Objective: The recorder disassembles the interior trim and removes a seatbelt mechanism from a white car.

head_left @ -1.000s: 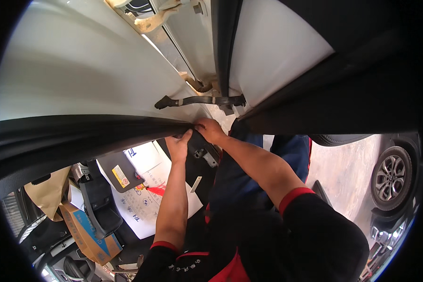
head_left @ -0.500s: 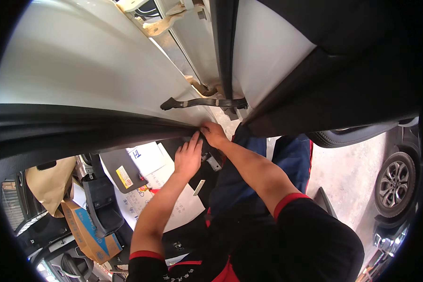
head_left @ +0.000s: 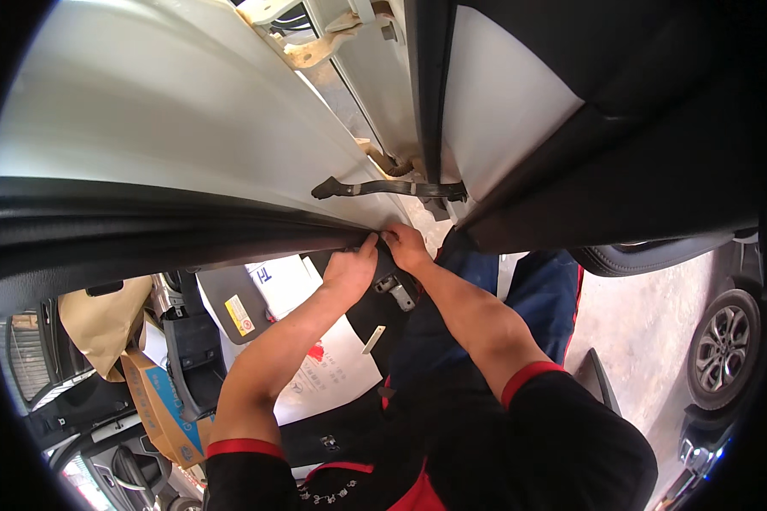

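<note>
Black trim (head_left: 162,223), long axis left-right, narrowing toward left hand (head_left: 352,268) and right hand (head_left: 407,248), both curled, pinch unclear

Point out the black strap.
In the head view, the black strap lies above centre, just above the right hand, its left end over the pale panel.
</note>
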Demonstrator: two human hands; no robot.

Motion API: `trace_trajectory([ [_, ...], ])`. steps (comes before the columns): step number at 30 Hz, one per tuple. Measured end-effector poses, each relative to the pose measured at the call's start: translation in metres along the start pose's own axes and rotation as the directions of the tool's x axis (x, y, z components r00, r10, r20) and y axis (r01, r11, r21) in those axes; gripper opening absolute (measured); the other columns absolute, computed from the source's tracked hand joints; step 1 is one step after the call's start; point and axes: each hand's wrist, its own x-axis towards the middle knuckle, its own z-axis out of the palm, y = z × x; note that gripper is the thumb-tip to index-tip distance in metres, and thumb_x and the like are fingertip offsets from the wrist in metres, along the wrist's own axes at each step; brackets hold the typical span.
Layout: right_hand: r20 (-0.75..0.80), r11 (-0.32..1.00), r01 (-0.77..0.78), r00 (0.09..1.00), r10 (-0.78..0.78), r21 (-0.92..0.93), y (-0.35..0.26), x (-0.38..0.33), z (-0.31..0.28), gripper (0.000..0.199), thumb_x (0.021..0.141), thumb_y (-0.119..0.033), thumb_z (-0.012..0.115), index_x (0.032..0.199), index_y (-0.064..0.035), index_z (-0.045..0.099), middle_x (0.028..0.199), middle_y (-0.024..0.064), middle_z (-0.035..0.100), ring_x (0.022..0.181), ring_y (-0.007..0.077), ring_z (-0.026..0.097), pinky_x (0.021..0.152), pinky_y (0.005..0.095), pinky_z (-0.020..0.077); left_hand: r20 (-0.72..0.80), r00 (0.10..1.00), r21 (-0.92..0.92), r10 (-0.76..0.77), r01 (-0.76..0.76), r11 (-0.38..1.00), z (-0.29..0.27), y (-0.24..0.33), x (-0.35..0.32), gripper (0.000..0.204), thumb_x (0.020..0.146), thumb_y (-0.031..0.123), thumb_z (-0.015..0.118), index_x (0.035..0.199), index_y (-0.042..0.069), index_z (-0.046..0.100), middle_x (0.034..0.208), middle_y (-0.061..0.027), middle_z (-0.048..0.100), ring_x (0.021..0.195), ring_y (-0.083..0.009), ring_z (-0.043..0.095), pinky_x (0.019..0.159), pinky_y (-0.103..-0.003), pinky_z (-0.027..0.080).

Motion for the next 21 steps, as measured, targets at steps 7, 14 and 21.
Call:
trace_trajectory([
  [7,0.068,0.945,-0.322,0.943,0.325,-0.051,0.034,-0.005,-0.013,0.027,0.090,-0.028,0.058,0.104,-0.0107,0.074,0.105,0.0154,0.072,0.101,0.0340,0.068,0.089,0.0426,0.0528,-0.057,0.983,-0.541,-0.176,0.118,0.832,-0.052,0.007,-0.009,0.025,0.092,0.016,0.060,0.115,0.010,0.067,0.112,-0.0137,0.068,0.101,-0.0340,0.066,0.088,-0.046,0.054],
  [14,-0.079,0.900,-0.420,0.907,0.414,-0.118,0.002,-0.029,0.000,0.026,0.089,-0.028,0.058,0.103,-0.0135,0.075,0.109,0.0140,0.072,0.104,0.0331,0.067,0.093,0.0417,0.0523,-0.337,0.938,-0.449,-0.086,-0.079,0.890,-0.113,0.003,-0.001,0.019,0.088,0.005,0.062,0.105,0.009,0.069,0.102,-0.0116,0.069,0.096,-0.0333,0.067,0.082,-0.041,0.055],
  [21,0.238,0.981,0.056,0.971,-0.011,-0.185,-0.057,-0.100,-0.032,0.019,0.087,-0.019,0.061,0.101,-0.0099,0.071,0.101,0.0146,0.071,0.097,0.0366,0.067,0.085,0.0458,0.0535,0.262,0.961,0.476,0.084,-0.204,0.856,-0.061,0.016,0.065,0.023,0.090,0.022,0.056,0.099,0.015,0.076,0.109,-0.0038,0.068,0.107,-0.0237,0.060,0.090,-0.041,0.044],
])
